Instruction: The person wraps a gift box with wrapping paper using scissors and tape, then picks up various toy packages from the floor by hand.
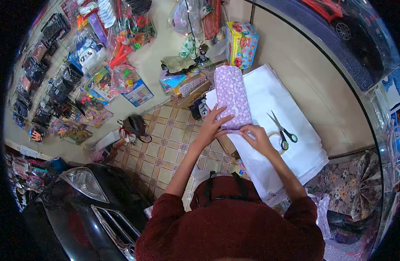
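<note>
A long package in lilac floral wrapping paper (232, 93) lies over the edge of a stack of white sheets. My left hand (213, 124) rests on its near left corner, with fingers spread over the paper. At the near end, my right hand (257, 138) has thumb and fingertips together on the paper's folded edge; the exact fold is too small to make out. Just right of that hand are black-and-green-handled scissors (282, 130), blades partly apart, and a roll of tape (272, 141), both on the white sheets (269, 91).
A colourful toy box (242, 45) stands behind the package. Bagged goods (89, 52) hang on the left wall. A black ride-on toy car (78, 213) stands lower left on the tiled floor (165, 135). Brown floral wrap (348, 187) lies at right.
</note>
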A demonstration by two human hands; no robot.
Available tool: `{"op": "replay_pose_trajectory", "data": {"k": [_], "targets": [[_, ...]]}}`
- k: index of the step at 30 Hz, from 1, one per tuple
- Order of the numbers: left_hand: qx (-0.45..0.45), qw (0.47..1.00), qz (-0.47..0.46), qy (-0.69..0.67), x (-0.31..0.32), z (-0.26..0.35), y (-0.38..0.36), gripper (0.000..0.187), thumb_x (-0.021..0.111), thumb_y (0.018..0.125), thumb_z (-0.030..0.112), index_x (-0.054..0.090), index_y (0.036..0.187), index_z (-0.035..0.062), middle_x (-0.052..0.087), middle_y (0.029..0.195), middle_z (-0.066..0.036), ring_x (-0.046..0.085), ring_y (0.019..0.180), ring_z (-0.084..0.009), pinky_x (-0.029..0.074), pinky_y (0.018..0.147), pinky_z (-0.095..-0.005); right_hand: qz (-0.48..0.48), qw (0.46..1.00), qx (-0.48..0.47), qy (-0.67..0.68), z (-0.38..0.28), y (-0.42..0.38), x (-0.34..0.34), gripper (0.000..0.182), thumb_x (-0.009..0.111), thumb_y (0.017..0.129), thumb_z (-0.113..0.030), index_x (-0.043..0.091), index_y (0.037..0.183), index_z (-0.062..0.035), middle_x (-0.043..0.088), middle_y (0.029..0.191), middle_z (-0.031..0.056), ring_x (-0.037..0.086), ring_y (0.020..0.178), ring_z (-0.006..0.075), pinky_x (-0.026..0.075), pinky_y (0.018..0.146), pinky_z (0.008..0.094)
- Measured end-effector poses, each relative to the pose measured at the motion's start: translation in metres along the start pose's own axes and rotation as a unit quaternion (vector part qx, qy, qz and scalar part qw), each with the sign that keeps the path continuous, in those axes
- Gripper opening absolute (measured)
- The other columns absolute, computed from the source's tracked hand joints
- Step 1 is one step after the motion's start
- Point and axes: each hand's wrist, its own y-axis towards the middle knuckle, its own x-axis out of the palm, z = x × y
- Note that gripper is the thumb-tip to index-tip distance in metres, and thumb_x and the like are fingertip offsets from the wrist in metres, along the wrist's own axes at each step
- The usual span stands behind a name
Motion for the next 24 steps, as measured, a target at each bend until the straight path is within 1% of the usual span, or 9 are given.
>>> {"op": "replay_pose_trajectory", "data": {"k": [2, 4, 7, 8, 11, 14, 17, 18, 24], "targets": [[-0.012, 0.998, 0.014, 0.059, 0.002, 0.000, -0.002, 0.073, 0.080, 0.062, 0.019, 0.052, 0.129, 0.0279, 0.032, 0.144, -0.015, 0.025, 0.135, -0.0420, 0.017, 0.109, -0.0591, 0.001, 1.000, -0.006, 0.004, 0.001, 0.001, 0.000, 0.015, 0.063, 0.084, -0.016, 0.065, 0.091, -0.0032, 0.067, 0.089, 0.0094, 0.064, 0.084, 0.0274, 0.046, 0.079, 0.0395], [-0.031, 0.988, 0.049, 0.144, 0.003, 0.005, -0.006, 0.079, 0.081, 0.062, 0.023, 0.047, 0.134, 0.0244, 0.027, 0.145, -0.021, 0.023, 0.135, -0.0424, 0.015, 0.109, -0.0581, 0.004, 0.995, -0.058, -0.083, 0.001, -0.002, 0.000, 0.014, 0.066, 0.081, -0.015, 0.067, 0.089, -0.0037, 0.068, 0.089, 0.0087, 0.064, 0.087, 0.0262, 0.043, 0.089, 0.0424], [-0.152, 0.964, 0.199, 0.084, 0.019, 0.014, -0.018, 0.089, 0.082, 0.063, 0.025, 0.037, 0.139, 0.0142, 0.023, 0.144, -0.027, 0.020, 0.135, -0.0436, 0.018, 0.108, -0.0551, -0.007, 0.978, -0.098, -0.183, 0.005, -0.010, 0.008, 0.013, 0.068, 0.079, -0.016, 0.069, 0.087, -0.0065, 0.068, 0.090, 0.0067, 0.063, 0.091, 0.0237, 0.036, 0.099, 0.0471], [-0.100, 0.965, 0.219, 0.104, 0.026, 0.009, -0.025, 0.090, 0.081, 0.065, 0.022, 0.031, 0.138, 0.0065, 0.032, 0.135, -0.026, 0.027, 0.128, -0.0443, 0.024, 0.104, -0.0531, -0.011, 0.971, -0.104, -0.213, 0.007, -0.012, 0.012, 0.012, 0.068, 0.078, -0.016, 0.069, 0.087, -0.0079, 0.068, 0.091, 0.0059, 0.063, 0.092, 0.0228, 0.033, 0.102, 0.0487], [-0.146, 0.954, 0.260, 0.026, 0.045, 0.029, -0.041, 0.070, 0.078, 0.068, 0.021, 0.045, 0.128, 0.0090, 0.042, 0.120, -0.021, 0.040, 0.112, -0.0388, 0.030, 0.097, -0.0486, 0.008, 0.971, -0.095, -0.221, 0.013, -0.016, 0.018, 0.012, 0.069, 0.077, -0.017, 0.071, 0.088, -0.0110, 0.066, 0.093, 0.0049, 0.062, 0.093, 0.0219, 0.032, 0.104, 0.0483], [-0.120, 0.986, 0.116, 0.027, 0.038, 0.050, -0.045, 0.045, 0.076, 0.070, 0.023, 0.061, 0.110, 0.0112, 0.048, 0.103, -0.013, 0.046, 0.094, -0.0292, 0.035, 0.085, -0.0414, 0.000, 0.978, -0.066, -0.199, 0.011, -0.014, 0.013, 0.013, 0.065, 0.080, -0.024, 0.072, 0.086, -0.0138, 0.063, 0.092, 0.0016, 0.058, 0.097, 0.0177, 0.028, 0.106, 0.0454], [-0.122, 0.987, 0.093, 0.035, 0.039, 0.054, -0.036, 0.027, 0.077, 0.069, 0.020, 0.070, 0.095, 0.0140, 0.051, 0.093, -0.008, 0.048, 0.091, -0.0245, 0.034, 0.078, -0.0368, 0.001, 0.977, -0.046, -0.206, 0.003, -0.011, 0.006, 0.013, 0.066, 0.079, -0.025, 0.072, 0.084, -0.0156, 0.062, 0.092, 0.0007, 0.055, 0.097, 0.0179, 0.030, 0.099, 0.0429], [-0.117, 0.988, 0.095, 0.036, 0.041, 0.051, -0.035, 0.027, 0.077, 0.070, 0.020, 0.070, 0.095, 0.0137, 0.052, 0.091, -0.007, 0.048, 0.090, -0.0242, 0.034, 0.077, -0.0367, 0.010, 0.980, -0.056, -0.192, 0.009, -0.011, 0.007, 0.013, 0.067, 0.079, -0.027, 0.073, 0.084, -0.0160, 0.062, 0.092, 0.0002, 0.053, 0.097, 0.0183, 0.030, 0.094, 0.0403], [-0.131, 0.986, 0.104, 0.013, 0.055, 0.029, -0.042, 0.024, 0.077, 0.070, 0.018, 0.071, 0.093, 0.0117, 0.054, 0.086, -0.004, 0.051, 0.087, -0.0229, 0.035, 0.078, -0.0365, 0.007, 0.982, -0.013, -0.187, 0.014, -0.006, 0.009, 0.015, 0.067, 0.078, -0.030, 0.072, 0.081, -0.0157, 0.063, 0.093, 0.0004, 0.052, 0.099, 0.0172, 0.027, 0.093, 0.0395]]}}
